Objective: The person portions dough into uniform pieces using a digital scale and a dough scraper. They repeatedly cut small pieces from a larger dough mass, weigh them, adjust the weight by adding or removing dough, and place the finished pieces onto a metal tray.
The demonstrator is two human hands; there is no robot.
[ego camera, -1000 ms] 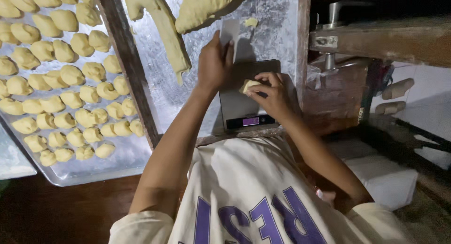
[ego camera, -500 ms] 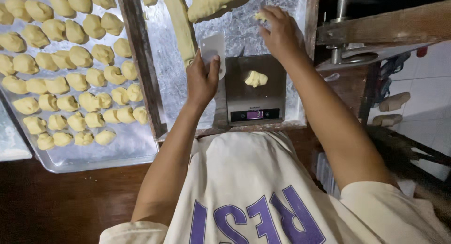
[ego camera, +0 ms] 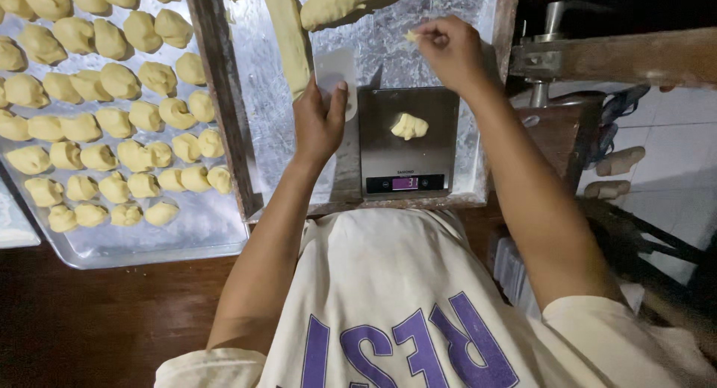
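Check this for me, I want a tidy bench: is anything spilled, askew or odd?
Nothing stands out. One dough piece sits on the scale; the right hand pinches a dough bit, the left hand holds a scraper, and dough pieces lie in rows on the tray.

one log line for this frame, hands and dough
left hand: holds white scraper | right hand: pinches small dough bit | scale: one dough piece | tray: rows of dough pieces
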